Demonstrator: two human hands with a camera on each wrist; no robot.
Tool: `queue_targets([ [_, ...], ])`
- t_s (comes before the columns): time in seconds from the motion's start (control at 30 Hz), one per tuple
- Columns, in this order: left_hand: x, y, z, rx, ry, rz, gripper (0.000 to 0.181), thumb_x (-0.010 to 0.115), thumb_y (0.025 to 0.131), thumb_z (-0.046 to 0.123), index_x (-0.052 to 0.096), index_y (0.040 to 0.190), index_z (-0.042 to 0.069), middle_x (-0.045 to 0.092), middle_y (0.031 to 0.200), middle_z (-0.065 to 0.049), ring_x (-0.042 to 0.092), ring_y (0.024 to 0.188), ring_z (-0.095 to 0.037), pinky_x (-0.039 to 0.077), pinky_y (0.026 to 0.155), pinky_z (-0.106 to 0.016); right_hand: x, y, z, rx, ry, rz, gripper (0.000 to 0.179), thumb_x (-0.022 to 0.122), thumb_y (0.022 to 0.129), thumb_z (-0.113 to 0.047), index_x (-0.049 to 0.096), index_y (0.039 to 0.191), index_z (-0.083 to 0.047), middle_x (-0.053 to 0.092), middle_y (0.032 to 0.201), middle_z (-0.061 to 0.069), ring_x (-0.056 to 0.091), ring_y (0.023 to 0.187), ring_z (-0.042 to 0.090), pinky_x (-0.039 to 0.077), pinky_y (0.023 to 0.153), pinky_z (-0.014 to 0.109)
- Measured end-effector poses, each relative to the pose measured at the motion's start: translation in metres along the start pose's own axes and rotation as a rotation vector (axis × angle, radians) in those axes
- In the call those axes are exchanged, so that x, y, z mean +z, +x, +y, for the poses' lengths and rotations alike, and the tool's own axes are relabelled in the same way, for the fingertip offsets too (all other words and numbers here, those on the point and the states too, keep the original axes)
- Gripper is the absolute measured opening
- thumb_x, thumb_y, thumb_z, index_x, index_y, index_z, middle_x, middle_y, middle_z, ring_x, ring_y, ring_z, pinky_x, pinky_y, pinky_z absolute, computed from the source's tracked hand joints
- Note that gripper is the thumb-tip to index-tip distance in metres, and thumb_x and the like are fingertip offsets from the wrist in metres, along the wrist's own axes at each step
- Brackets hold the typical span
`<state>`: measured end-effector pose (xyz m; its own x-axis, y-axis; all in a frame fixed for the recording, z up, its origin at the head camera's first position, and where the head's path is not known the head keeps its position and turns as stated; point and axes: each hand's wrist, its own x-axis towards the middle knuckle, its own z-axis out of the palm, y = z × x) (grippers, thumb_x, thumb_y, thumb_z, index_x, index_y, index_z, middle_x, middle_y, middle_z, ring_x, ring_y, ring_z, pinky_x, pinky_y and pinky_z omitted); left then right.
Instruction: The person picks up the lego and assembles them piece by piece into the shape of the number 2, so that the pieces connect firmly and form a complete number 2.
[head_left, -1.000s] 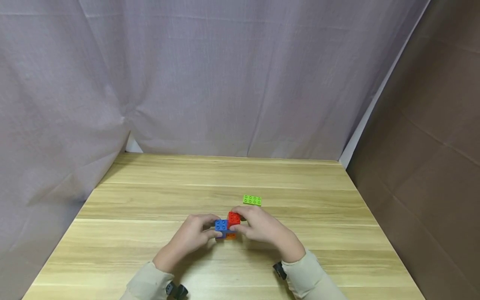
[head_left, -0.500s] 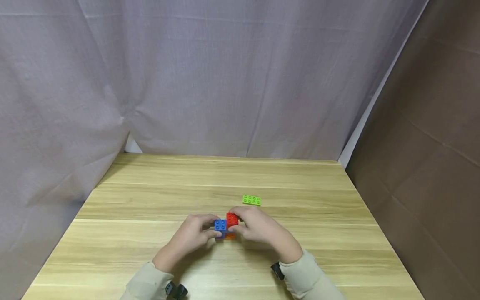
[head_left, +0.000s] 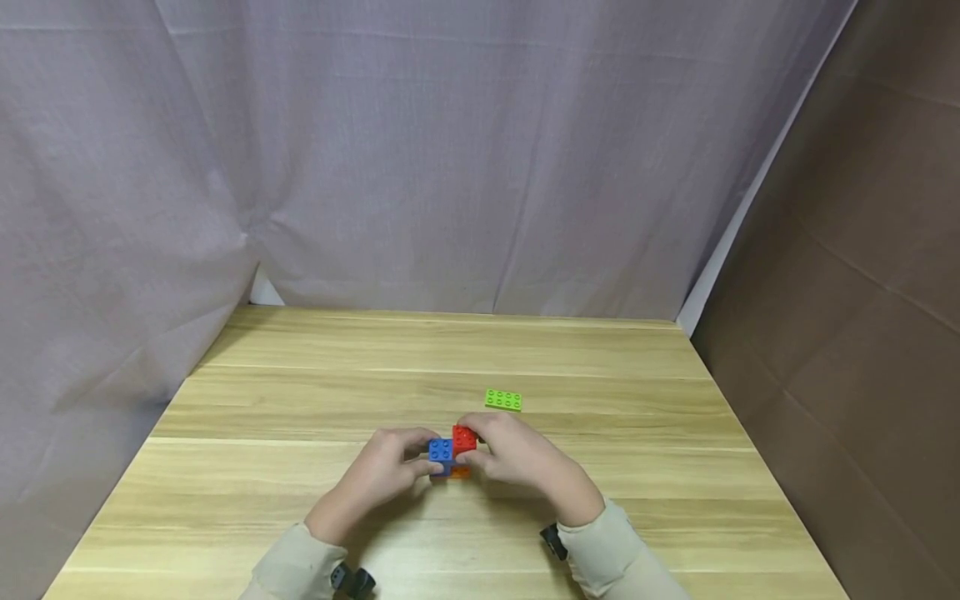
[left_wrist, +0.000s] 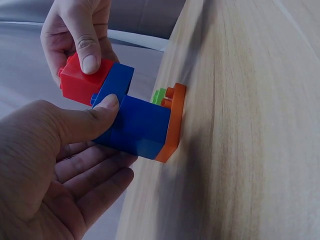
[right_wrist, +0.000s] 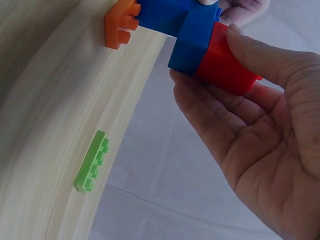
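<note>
Left hand (head_left: 384,468) pinches the blue bricks: thumb across the upper blue brick (left_wrist: 121,80), which overhangs to the right of the lower blue brick (left_wrist: 142,127). Right hand (head_left: 517,450) pinches the red brick (right_wrist: 220,60) on that overhang; can't tell from here if it's fully seated. Orange plate (left_wrist: 176,122) at the base, low at the table (head_left: 300,400). Green plate (head_left: 503,400) lies beyond, apart from the stack.
</note>
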<state>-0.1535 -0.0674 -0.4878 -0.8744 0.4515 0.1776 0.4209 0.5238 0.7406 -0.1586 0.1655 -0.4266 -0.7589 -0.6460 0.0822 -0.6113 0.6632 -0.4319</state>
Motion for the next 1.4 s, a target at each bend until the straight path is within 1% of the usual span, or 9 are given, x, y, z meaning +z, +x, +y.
queue_targets([
  [0.3, -0.0001, -0.0002, -0.0001, 0.003, -0.004, 0.003, 0.024, 0.079, 0.087, 0.028, 0.074, 0.109, 0.021, 0.075, 0.103, 0.007, 0.071, 0.099, -0.017, 0.058, 0.09, -0.041, 0.0, 0.0003, -0.0004, -0.003, 0.004, 0.0, 0.022, 0.075, 0.093, -0.026, 0.064, 0.108, -0.014, 0.056, 0.081, -0.012, 0.059, 0.074, 0.013, 0.047, 0.064, 0.021],
  [0.43, 0.0004, 0.0001, -0.0011, 0.006, -0.003, 0.005, 0.025, 0.079, 0.087, 0.028, 0.074, 0.11, 0.021, 0.075, 0.103, 0.007, 0.072, 0.098, -0.017, 0.058, 0.089, -0.04, -0.0001, 0.0005, -0.0007, -0.005, 0.009, 0.001, 0.024, 0.076, 0.092, -0.024, 0.065, 0.109, -0.012, 0.056, 0.081, -0.011, 0.057, 0.073, 0.011, 0.048, 0.064, 0.021],
  [0.63, 0.0007, 0.0007, -0.001, 0.005, 0.006, 0.008, 0.025, 0.08, 0.086, 0.028, 0.074, 0.11, 0.021, 0.075, 0.103, 0.008, 0.071, 0.097, -0.015, 0.058, 0.089, -0.04, 0.0, 0.0005, 0.0006, 0.0, 0.024, 0.004, 0.027, 0.076, 0.091, -0.024, 0.066, 0.112, -0.01, 0.058, 0.083, -0.012, 0.055, 0.074, 0.006, 0.05, 0.068, 0.022],
  [1.03, -0.0001, 0.0003, -0.0005, 0.003, 0.011, 0.004, 0.026, 0.08, 0.086, 0.028, 0.074, 0.11, 0.021, 0.075, 0.102, 0.01, 0.07, 0.096, -0.01, 0.057, 0.088, -0.037, 0.0007, -0.0006, 0.0017, -0.003, 0.037, 0.014, 0.03, 0.077, 0.091, -0.025, 0.067, 0.115, -0.009, 0.06, 0.086, -0.011, 0.055, 0.074, 0.005, 0.05, 0.067, 0.021],
  [1.4, -0.0006, 0.0006, -0.0002, -0.002, 0.015, 0.002, 0.026, 0.08, 0.086, 0.028, 0.075, 0.11, 0.02, 0.075, 0.103, 0.009, 0.07, 0.096, -0.01, 0.057, 0.088, -0.036, 0.0019, -0.0005, 0.0022, -0.002, 0.05, 0.017, 0.028, 0.077, 0.091, -0.024, 0.066, 0.113, -0.01, 0.059, 0.084, -0.011, 0.054, 0.073, 0.006, 0.049, 0.066, 0.021],
])
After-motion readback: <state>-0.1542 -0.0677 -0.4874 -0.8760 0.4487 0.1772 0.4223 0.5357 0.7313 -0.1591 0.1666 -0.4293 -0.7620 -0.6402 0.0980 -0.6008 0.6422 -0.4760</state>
